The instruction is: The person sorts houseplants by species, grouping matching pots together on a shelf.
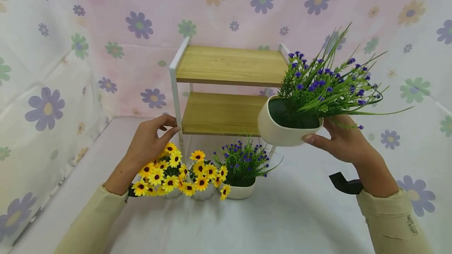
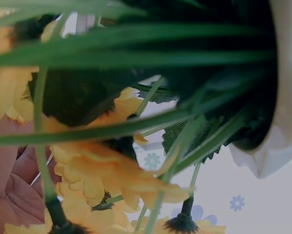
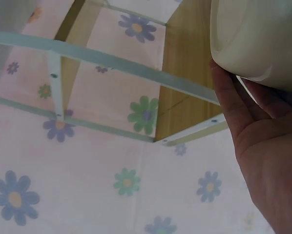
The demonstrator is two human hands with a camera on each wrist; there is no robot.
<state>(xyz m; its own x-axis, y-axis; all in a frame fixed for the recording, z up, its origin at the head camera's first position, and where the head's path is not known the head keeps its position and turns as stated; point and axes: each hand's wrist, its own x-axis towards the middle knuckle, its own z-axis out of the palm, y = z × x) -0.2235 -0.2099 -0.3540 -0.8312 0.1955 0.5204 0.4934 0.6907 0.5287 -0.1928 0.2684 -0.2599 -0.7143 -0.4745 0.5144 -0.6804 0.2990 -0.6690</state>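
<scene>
My right hand (image 1: pixel 344 140) holds a cream pot of purple flowers and grass (image 1: pixel 282 130) up at the right front of a two-tier shelf (image 1: pixel 229 66). The thumb lies on the pot's near side, and in the right wrist view the fingers (image 3: pixel 229 95) reach along its underside. With thumb and fingers my left hand (image 1: pixel 152 136) pinches the white left front post (image 1: pixel 175 101) of the shelf, just beside the lower wooden board (image 1: pixel 222 113). Yellow flowers (image 2: pixel 107 165) and leaves cover much of the left wrist view, partly hiding that hand.
Below the shelf's front stand two pots of yellow flowers (image 1: pixel 169 171) (image 1: pixel 203 171) and another cream pot with purple flowers (image 1: pixel 240 191), side by side on the white tabletop (image 1: pixel 254 226). A flower-patterned cloth (image 1: pixel 141 69) hangs behind and at both sides.
</scene>
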